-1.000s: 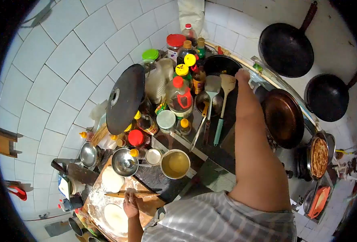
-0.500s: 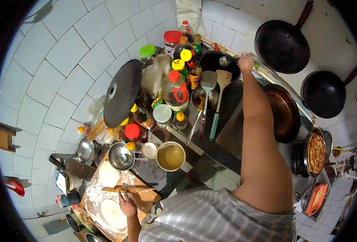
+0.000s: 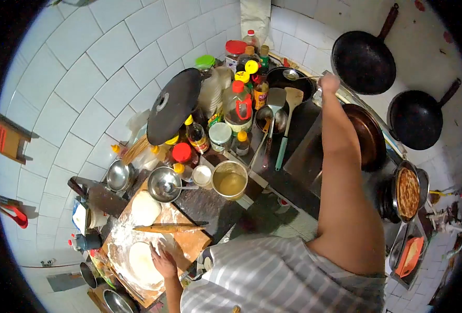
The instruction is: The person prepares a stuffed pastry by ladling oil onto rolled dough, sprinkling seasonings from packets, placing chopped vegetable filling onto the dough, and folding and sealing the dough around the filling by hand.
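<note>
My right hand (image 3: 329, 82), on an outstretched arm, is closed round the handle of a metal ladle (image 3: 290, 74). The ladle's bowl is over a dark pot (image 3: 308, 89) at the back of the counter. Down on the left, my left hand (image 3: 163, 262) has its fingers spread at the right edge of a flat round of dough (image 3: 143, 263). Both lie on a floured wooden board (image 3: 186, 237). A tapered rolling pin (image 3: 168, 228) lies just above that hand, apart from the fingers. Beyond the pin rests a second piece of dough (image 3: 146, 208).
Several sauce bottles (image 3: 239, 99) and jars crowd the back counter. A pot of yellowish liquid (image 3: 230, 180) and a steel bowl (image 3: 164, 184) stand above the board. A cleaver (image 3: 106, 201) is at left. On the right are a brown round pan (image 3: 369, 136) and a browned flatbread (image 3: 408, 193) in a pan.
My left hand has moved down from the rolling pin to the dough round's edge. My right hand still holds the ladle over the dark pot. The view has shifted slightly.
</note>
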The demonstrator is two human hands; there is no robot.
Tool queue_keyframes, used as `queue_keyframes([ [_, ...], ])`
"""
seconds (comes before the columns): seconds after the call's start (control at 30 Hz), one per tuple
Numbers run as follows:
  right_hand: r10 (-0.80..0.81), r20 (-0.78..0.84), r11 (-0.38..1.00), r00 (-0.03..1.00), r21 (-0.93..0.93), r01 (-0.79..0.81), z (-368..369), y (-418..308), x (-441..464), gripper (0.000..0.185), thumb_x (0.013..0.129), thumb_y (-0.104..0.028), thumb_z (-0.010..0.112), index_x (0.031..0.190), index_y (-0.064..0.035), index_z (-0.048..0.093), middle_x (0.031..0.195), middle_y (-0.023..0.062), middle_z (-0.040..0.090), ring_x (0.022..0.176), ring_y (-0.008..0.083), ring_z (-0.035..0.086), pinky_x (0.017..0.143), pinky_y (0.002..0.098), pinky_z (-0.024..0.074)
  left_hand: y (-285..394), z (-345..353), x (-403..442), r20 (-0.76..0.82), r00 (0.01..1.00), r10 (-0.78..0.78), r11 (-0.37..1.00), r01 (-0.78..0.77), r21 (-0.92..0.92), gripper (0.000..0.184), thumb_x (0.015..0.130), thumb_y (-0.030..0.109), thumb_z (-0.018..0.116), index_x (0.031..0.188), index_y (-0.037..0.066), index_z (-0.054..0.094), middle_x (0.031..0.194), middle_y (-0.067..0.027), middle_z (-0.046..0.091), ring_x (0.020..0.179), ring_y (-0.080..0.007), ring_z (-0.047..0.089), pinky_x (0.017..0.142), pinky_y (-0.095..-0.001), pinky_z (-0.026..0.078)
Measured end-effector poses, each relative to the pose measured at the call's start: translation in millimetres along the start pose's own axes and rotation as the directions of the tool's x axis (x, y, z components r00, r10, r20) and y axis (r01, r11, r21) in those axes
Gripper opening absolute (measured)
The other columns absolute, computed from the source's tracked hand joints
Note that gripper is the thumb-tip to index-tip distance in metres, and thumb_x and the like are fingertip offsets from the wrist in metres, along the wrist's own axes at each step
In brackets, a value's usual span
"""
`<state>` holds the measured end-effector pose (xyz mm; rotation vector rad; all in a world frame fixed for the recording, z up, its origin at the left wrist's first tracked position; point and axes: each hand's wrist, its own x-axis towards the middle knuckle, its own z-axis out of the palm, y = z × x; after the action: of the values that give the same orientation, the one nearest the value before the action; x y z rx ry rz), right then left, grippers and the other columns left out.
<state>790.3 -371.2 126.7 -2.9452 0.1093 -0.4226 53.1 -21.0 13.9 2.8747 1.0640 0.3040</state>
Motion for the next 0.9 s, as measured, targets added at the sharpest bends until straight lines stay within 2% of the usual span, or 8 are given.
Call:
queue_keyframes([
  [0.43, 0.283, 0.029, 0.795, 0.959, 0.552, -0.252, 18, -11, -62, 0.028, 0.077, -0.025, 0.049, 0.084, -0.0008, 0.060, 0.087, 0.0191, 0.059, 0.084, 0.0300, 0.056, 0.074, 0.0375, 0.0443, -54, -29, -54, -0.098, 0.993, -0.073, 0.997, 0.075, 0.016, 0.041, 0.074, 0.003, 0.049, 0.115, 0.005, 0.043, 0.129, -0.0180, 0.029, 0.102, -0.0338, 0.046, 0.078, -0.0412, 0.042],
  [0.53, -0.231, -0.206, 0.973, 0.951, -0.068, 0.222, 0, -2, -92, 0.023, 0.073, -0.023, 0.050, 0.062, -0.0081, 0.063, 0.063, 0.0100, 0.061, 0.060, 0.0235, 0.060, 0.060, 0.0347, 0.0466, -68, -30, -63, -0.140, 0.986, -0.092, 0.996, 0.089, -0.028, 0.041, 0.074, 0.002, 0.050, 0.114, 0.005, 0.045, 0.129, -0.0178, 0.030, 0.102, -0.0338, 0.046, 0.078, -0.0405, 0.042],
  [0.57, -0.243, -0.121, 0.937, 0.963, -0.285, 0.201, -14, -4, -97, 0.019, 0.070, -0.027, 0.055, 0.065, -0.0112, 0.064, 0.076, 0.0113, 0.062, 0.069, 0.0241, 0.061, 0.062, 0.0367, 0.0466, -71, -30, -65, -0.157, 0.983, -0.098, 0.995, 0.093, -0.036, 0.040, 0.073, 0.002, 0.051, 0.112, 0.005, 0.046, 0.129, -0.0177, 0.030, 0.102, -0.0333, 0.046, 0.079, -0.0398, 0.042],
  [0.63, -0.114, -0.072, 0.989, 0.991, -0.102, 0.107, -61, -14, -131, 0.026, 0.068, -0.029, 0.058, 0.076, -0.0047, 0.062, 0.081, 0.0175, 0.060, 0.075, 0.0260, 0.060, 0.063, 0.0373, 0.0468, -83, -32, -74, -0.149, 0.972, -0.180, 0.982, 0.169, -0.083, 0.040, 0.071, 0.000, 0.053, 0.110, 0.006, 0.049, 0.129, -0.0148, 0.031, 0.102, -0.0306, 0.046, 0.079, -0.0385, 0.042],
  [0.7, -0.317, -0.172, 0.882, 0.933, -0.415, 0.224, -52, 9, -119, 0.027, 0.070, -0.029, 0.056, 0.081, -0.0049, 0.059, 0.086, 0.0180, 0.059, 0.078, 0.0281, 0.059, 0.066, 0.0394, 0.0469, -114, -13, -90, -0.175, 0.952, -0.250, 0.962, 0.224, -0.159, 0.044, 0.070, 0.001, 0.054, 0.113, 0.010, 0.049, 0.130, -0.0132, 0.030, 0.103, -0.0307, 0.046, 0.082, -0.0374, 0.041],
  [0.8, -0.349, -0.244, 0.929, 0.905, -0.214, 0.301, -115, -4, -155, 0.027, 0.071, -0.017, 0.054, 0.096, -0.0098, 0.059, 0.088, 0.0107, 0.062, 0.076, 0.0242, 0.060, 0.067, 0.0334, 0.0472, -129, -11, -100, -0.081, 0.896, -0.436, 0.893, 0.419, -0.162, 0.050, 0.068, 0.002, 0.052, 0.117, 0.012, 0.046, 0.128, -0.0149, 0.033, 0.102, -0.0318, 0.046, 0.079, -0.0362, 0.044],
  [0.83, -0.414, -0.334, 0.894, 0.847, 0.029, 0.448, -90, 21, -120, 0.034, 0.076, -0.024, 0.048, 0.107, -0.0113, 0.055, 0.095, 0.0107, 0.060, 0.083, 0.0246, 0.059, 0.071, 0.0356, 0.0462, -155, 4, -92, -0.156, 0.896, -0.416, 0.905, 0.390, -0.170, 0.051, 0.068, 0.001, 0.051, 0.117, 0.012, 0.045, 0.128, -0.0156, 0.032, 0.102, -0.0324, 0.046, 0.079, -0.0367, 0.044],
  [0.9, -0.194, -0.123, 0.600, 0.973, 0.770, 0.217, -108, 2, -172, 0.033, 0.083, -0.012, 0.039, 0.114, -0.0013, 0.046, 0.097, 0.0150, 0.056, 0.083, 0.0227, 0.055, 0.071, 0.0318, 0.0439, -183, -12, -90, -0.159, 0.834, -0.528, 0.845, 0.498, -0.195, 0.048, 0.069, 0.002, 0.052, 0.116, 0.010, 0.045, 0.126, -0.0166, 0.033, 0.104, -0.0331, 0.045, 0.082, -0.0368, 0.042],
])
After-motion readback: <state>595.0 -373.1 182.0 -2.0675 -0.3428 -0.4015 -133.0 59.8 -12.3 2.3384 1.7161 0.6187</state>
